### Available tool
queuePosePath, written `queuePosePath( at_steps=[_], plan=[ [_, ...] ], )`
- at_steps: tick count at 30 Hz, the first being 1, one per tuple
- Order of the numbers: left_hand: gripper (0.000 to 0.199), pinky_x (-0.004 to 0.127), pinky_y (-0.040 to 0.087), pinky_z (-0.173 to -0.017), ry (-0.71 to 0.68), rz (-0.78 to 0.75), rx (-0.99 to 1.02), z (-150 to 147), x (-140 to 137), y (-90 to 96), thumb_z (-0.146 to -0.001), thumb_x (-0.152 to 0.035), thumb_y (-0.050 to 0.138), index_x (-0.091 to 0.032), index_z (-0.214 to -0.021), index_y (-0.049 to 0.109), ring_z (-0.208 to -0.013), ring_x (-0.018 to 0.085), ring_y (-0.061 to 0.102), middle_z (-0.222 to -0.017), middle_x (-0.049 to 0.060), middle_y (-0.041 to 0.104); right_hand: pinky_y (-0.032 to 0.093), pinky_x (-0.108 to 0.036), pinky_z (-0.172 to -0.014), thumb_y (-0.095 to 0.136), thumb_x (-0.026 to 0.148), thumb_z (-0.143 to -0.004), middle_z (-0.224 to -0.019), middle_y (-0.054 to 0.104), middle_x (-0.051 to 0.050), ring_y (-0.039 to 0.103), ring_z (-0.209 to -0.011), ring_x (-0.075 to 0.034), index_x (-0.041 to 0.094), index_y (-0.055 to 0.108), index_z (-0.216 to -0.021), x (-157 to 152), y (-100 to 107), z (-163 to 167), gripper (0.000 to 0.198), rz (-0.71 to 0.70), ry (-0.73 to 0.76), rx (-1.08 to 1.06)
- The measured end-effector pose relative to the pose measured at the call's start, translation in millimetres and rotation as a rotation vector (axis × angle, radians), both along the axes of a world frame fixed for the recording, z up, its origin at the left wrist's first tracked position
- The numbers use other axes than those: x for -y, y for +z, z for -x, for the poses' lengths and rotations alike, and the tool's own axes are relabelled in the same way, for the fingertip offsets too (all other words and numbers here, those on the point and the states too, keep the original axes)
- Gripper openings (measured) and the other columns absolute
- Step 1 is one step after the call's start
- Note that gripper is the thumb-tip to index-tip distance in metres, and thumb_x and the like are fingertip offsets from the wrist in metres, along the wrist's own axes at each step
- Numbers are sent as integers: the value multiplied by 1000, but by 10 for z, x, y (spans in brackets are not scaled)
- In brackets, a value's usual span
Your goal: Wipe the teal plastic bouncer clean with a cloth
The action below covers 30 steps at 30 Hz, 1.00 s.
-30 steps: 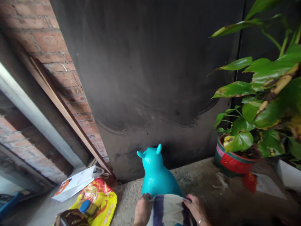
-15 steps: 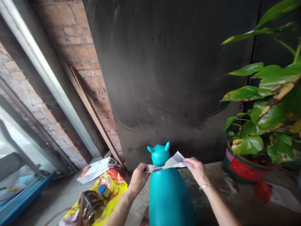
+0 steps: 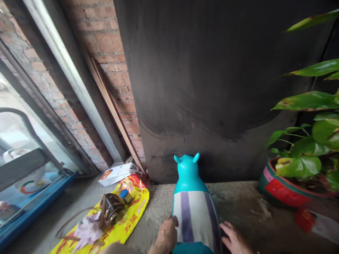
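Now flanking just-lowered striped cloth (image 3: 195,217), seemingly settled on turquoise toy (image 3: 188,176), right hand (image 3: 233,237) spread, left hand (image 3: 166,233) unclear in grip.

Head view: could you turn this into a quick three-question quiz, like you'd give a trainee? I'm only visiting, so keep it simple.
1. True or false: the striped cloth leaves the toy's head bare.
2. What lies under the brown bag? (a) the white paper bag (b) the yellow sheet (c) the blue trolley
3. Which of the person's hands is nearer the plant pot?

Key: 1. True. 2. b. 3. The right hand.
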<state>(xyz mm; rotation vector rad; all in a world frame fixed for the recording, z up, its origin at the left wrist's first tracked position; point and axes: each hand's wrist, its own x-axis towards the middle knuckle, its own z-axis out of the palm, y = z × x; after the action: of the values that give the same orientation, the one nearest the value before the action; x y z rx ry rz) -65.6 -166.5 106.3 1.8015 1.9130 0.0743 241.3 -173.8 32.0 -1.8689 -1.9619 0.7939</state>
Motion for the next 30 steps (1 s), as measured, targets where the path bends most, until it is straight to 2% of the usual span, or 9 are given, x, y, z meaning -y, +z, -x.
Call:
queuePosePath(
  at_steps=[4, 6, 9, 11, 14, 17, 20, 24, 30],
  plan=[
    [44, 21, 40, -99, 55, -99, 86, -202, -96, -4, -75, -7, 43, -22, -114, 57, -113, 13, 56, -121, 4, 60, 39, -40, -109, 31, 45, -87, -142, 45, -19, 45, -130, -26, 8, 49, -133, -381, -37, 227, 62, -206, -145, 26],
    [45, 19, 35, -105, 92, -112, 109, -332, -102, -79, -83, -14, 39, -20, -125, 52, -124, 12, 49, -132, 5, 55, 39, -42, -109, 26, 50, -90, -147, 39, -17, 41, -133, -25, 11, 45, -136, -476, -63, 457, 63, -299, -173, 23],
    [52, 24, 25, -115, 151, -84, 104, -491, -89, -270, -87, -19, 37, -11, -138, 40, -140, 17, 32, -151, 13, 37, 42, -44, -105, 18, 52, -94, -151, 33, -14, 35, -138, -25, 16, 42, -139, -484, -132, 811, 62, -405, -146, 70],
    [57, 27, 18, -119, 173, -65, 105, -562, -98, -392, -87, -18, 38, -8, -143, 33, -145, 19, 19, -157, 14, 25, 40, -52, -104, 16, 53, -94, -154, 28, -12, 28, -141, -28, 20, 40, -141, -442, -196, 974, 62, -389, -115, 177],
    [63, 32, 12, -121, 187, -52, 113, -646, -166, -487, -88, -23, 39, -11, -147, 23, -147, 20, 6, -160, 11, 11, 32, -65, -105, 20, 55, -93, -155, 25, -9, 21, -142, -33, 24, 39, -142, -394, -293, 1066, 60, -334, -56, 324],
    [65, 49, 16, -120, 193, 45, 73, -729, -298, -511, -88, -27, 37, -21, -149, 14, -147, 24, 1, -159, 7, 3, 32, -64, -105, 24, 52, -93, -154, 26, -6, 21, -143, -32, 27, 39, -142, -423, -359, 1057, 57, -282, -4, 372],
    [65, 61, 16, -115, 193, 91, 1, -782, -465, -563, -87, -25, 37, -27, -148, 14, -147, 29, 1, -158, 7, 0, 32, -61, -107, 23, 49, -93, -155, 25, -3, 18, -144, -30, 29, 36, -143, -533, -370, 1050, 55, -280, 5, 392],
    [65, 61, 11, -116, 195, 49, 44, -771, -643, -619, -87, -28, 35, -29, -148, 10, -146, 28, -5, -157, 5, -5, 26, -63, -108, 21, 47, -94, -157, 20, -2, 11, -145, -30, 30, 30, -145, -740, -319, 1063, 55, -288, 32, 419],
    [64, 58, 9, -117, 197, 41, 125, -740, -647, -501, -89, -30, 33, -30, -148, 7, -146, 25, -8, -157, 4, -8, 26, -68, -106, 18, 45, -94, -158, 13, -2, 11, -145, -30, 28, 25, -147, -837, -225, 1113, 56, -201, 40, 409]
  ],
)
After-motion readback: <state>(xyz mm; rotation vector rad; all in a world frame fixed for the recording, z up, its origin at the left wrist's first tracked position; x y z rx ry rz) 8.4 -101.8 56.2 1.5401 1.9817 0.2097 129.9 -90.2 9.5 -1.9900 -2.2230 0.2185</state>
